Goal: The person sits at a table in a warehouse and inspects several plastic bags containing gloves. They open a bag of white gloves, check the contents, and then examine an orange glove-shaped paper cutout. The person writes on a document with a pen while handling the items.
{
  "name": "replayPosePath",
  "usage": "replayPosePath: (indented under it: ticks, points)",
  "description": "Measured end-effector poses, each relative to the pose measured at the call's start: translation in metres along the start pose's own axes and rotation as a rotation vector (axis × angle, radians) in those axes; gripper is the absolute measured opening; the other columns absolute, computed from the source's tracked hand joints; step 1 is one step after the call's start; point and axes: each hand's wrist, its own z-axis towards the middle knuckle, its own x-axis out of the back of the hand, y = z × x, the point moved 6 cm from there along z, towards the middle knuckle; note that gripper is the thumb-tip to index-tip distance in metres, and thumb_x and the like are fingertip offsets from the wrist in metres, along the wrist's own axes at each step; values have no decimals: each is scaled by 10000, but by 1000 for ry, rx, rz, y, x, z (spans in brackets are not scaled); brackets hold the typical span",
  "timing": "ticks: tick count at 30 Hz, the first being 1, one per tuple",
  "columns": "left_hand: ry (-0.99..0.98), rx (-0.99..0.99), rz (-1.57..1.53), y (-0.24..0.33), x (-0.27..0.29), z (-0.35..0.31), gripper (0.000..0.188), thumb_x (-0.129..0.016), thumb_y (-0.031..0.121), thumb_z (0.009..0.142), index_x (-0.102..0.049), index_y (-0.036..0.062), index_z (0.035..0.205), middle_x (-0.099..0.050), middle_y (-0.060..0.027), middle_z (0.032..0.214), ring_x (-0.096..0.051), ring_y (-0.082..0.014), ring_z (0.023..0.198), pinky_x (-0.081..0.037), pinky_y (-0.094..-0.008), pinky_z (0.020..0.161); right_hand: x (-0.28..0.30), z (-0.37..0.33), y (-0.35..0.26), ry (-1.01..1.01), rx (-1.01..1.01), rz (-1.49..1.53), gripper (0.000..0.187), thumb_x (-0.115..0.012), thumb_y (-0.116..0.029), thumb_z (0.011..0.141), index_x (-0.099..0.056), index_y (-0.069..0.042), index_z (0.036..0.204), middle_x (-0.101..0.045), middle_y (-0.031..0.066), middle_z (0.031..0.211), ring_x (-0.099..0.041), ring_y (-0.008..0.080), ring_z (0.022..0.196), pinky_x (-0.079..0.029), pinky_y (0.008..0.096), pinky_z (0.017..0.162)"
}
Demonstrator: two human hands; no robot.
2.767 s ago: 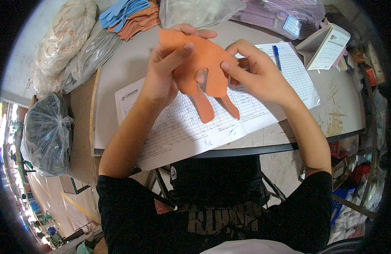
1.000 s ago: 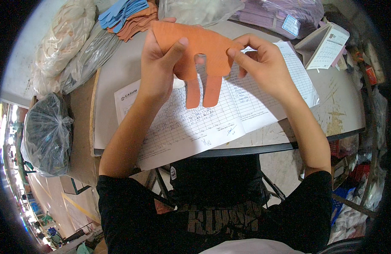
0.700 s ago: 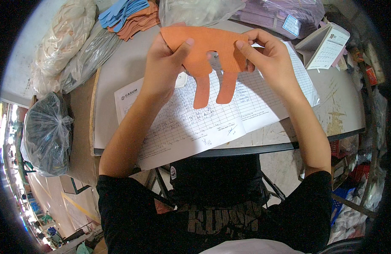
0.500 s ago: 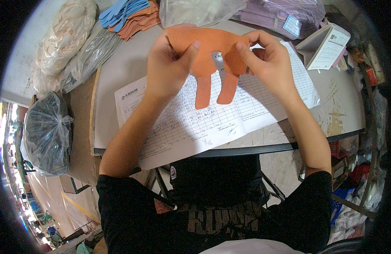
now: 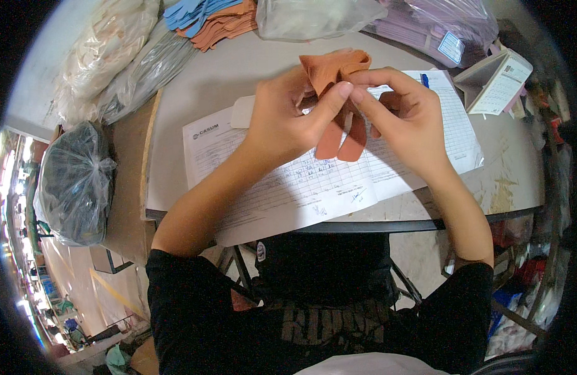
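Above the table, both hands hold an orange cut piece of sheet material (image 5: 323, 70), fabric or leather, I cannot tell which. Its upper part is folded and bunched, while two rounded strips hang below over the papers. My left hand (image 5: 287, 119) is closed on the piece's left side, with the thumb pressed near its middle. My right hand (image 5: 406, 112) pinches the right side, thumb and forefinger close to the left thumb. Beneath lie printed sheets (image 5: 263, 215) with handwritten tables. A pale, flat object (image 5: 241, 112) is partly hidden behind my left hand.
Stacked blue pieces (image 5: 194, 14) and orange pieces (image 5: 222, 26) lie at the far edge. Around them are a clear plastic bag (image 5: 316, 17), wrapped purple bundles (image 5: 407, 31) and a desk calendar (image 5: 498, 78). A tied bag with dark contents (image 5: 79, 181) stands at left.
The orange piece was spread flat between my hands; now it is folded and bunched. My hands have come closer together. The pale flat object now shows beside my left hand.
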Motion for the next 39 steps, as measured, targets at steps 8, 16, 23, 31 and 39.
replayPosePath:
  ticks: [8,16,23,31,39]
  points:
    - [82,2,-88,-13,13,11,233,-632,82,1017,-622,-43,1214,-711,-82,1086,-665,-113,983,-540,-275,860,-8,-3,-6,-174,41,167,345,-558,-237,1073,-638,-9,1318,-681,90,1176,-640,92,735,-534,245,615]
    - [436,-306,341,-7,120,40,223,-654,79,990,-590,-9,1185,-698,-85,1056,-685,-172,879,-566,-347,730,15,15,8,-48,65,117,200,-589,-137,1050,-659,-5,1185,-682,42,1077,-594,63,644,-506,234,576]
    - [881,-603,805,58,230,131,257,-576,60,982,-652,-19,1215,-716,-181,1192,-677,-308,1162,-511,-380,1055,14,17,10,-58,116,-6,152,-615,-113,1016,-693,0,1080,-657,63,993,-578,68,592,-462,229,537]
    - [168,-229,1343,-81,205,196,591,-673,319,907,-557,102,1444,-621,-240,1375,-573,-433,1272,-403,-497,1128,32,28,11,-35,178,-118,145,-621,-127,1005,-703,-10,1029,-679,48,907,-584,68,576,-419,234,508]
    - [236,-326,1376,-27,176,156,624,-650,117,824,-534,54,1434,-513,-264,1486,-485,-441,1377,-365,-488,1177,52,33,13,-49,225,-347,192,-590,-157,1044,-703,-8,1088,-683,18,963,-535,29,631,-460,204,568]
